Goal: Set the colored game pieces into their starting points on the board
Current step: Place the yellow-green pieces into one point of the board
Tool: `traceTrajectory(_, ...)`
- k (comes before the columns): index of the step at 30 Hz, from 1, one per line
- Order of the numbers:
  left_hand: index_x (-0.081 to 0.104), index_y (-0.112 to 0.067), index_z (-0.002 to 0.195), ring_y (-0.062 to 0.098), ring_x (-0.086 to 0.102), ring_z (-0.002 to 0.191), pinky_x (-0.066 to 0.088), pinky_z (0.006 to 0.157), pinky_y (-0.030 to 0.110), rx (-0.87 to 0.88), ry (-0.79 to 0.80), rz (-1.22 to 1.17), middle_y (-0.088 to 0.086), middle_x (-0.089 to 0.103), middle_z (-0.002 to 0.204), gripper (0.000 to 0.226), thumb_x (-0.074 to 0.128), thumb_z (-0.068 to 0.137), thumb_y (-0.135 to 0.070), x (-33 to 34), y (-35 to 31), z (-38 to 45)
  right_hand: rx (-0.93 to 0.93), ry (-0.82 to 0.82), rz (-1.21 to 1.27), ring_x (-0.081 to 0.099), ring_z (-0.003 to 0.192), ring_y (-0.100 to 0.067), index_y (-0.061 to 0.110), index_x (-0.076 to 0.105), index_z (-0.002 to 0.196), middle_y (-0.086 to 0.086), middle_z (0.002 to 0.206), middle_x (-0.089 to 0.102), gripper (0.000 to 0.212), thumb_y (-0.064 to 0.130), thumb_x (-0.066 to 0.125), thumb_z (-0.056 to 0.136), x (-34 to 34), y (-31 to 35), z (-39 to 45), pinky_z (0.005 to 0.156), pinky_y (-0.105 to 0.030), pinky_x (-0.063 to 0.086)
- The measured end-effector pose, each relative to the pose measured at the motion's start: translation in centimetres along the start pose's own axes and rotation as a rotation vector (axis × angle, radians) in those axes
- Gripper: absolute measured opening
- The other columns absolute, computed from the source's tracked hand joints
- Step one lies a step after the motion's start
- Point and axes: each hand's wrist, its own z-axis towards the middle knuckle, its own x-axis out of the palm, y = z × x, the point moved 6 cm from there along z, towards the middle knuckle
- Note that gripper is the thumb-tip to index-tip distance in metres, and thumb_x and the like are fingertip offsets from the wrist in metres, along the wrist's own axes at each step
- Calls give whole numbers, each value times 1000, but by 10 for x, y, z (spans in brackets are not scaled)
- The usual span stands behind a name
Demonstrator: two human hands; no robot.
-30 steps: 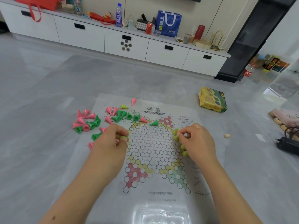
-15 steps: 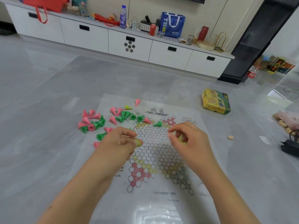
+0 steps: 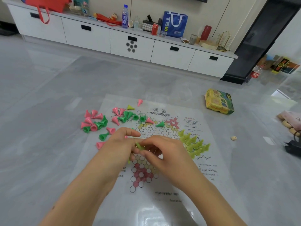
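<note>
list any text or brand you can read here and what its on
"TBS" in part: blue tote bag on the cabinet.
Red label, unreadable: cola bottle on the floor.
Heading and side notes too blurred: game board.
Print too blurred: yellow box.
Label unreadable: water bottle.

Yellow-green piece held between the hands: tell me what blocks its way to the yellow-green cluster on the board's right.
Nothing visible stands between the yellow-green piece and the cluster; only bare board cells and the right hand itself lie that way.
</note>
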Motion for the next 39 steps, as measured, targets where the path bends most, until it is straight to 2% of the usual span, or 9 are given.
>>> traceTrajectory(3,57,-23,94,15,44,58,39,70,31,32,38,24,1,55,61,27,42,88,-2,3,-2,-2,136,-15,252,63,73,2,31,67,87,19,73,67,11,21,63,85,-4,-7,-3,67,-11,47)
traceTrajectory(8,54,-26,98,11,44,54,38,61,23,77,90,66,-13,57,54,36,40,84,4,10,-8,-6,213,-88,377,66,67,-5,25,67,80,10,69,68,15,10,66,81,-7,-13,-3,68,-20,53)
traceTrajectory(12,52,-29,98,10,45,55,38,61,21,99,96,115,-9,56,63,40,39,82,5,13,-9,-7,159,-75,252,66,70,-6,18,67,90,5,75,69,12,9,66,81,-7,-12,-4,69,-18,54)
traceTrajectory(15,54,-29,96,9,46,51,40,60,21,83,105,121,-10,59,59,41,37,81,6,14,-7,-7,125,-70,146,66,72,-4,22,65,92,8,76,69,13,14,65,82,-7,-10,-5,69,-18,54)
traceTrajectory(17,55,-28,95,10,46,53,41,63,23,74,111,102,-8,65,72,42,37,80,7,15,-7,-8,113,-73,103,66,71,-6,28,63,90,9,76,69,15,15,64,83,-8,-8,-5,69,-21,54)
traceTrajectory(22,59,-19,91,11,44,59,40,61,24,80,79,-52,-4,67,95,37,39,82,11,13,-12,-9,300,-237,111,63,78,3,28,59,83,17,82,65,11,18,60,86,-38,-35,-9,68,-9,49)
traceTrajectory(27,59,-10,81,14,41,55,35,56,27,62,-2,-198,6,68,85,36,38,75,18,3,-13,-3,478,-468,13,50,111,-14,37,56,71,17,105,52,24,17,62,82,-71,-81,-27,96,-41,42)
traceTrajectory(32,58,-9,82,14,40,54,35,54,26,38,-6,-207,8,68,84,34,37,77,17,3,-10,-1,542,-331,-224,29,130,-19,32,62,74,3,132,46,14,21,68,79,-63,-99,-32,104,-40,24)
traceTrajectory(39,59,-9,81,15,41,56,35,53,26,38,10,-205,8,68,84,34,37,76,17,5,-10,-3,545,-327,-340,25,133,-21,25,69,80,0,136,45,4,22,68,79,-60,-103,-33,104,-40,22)
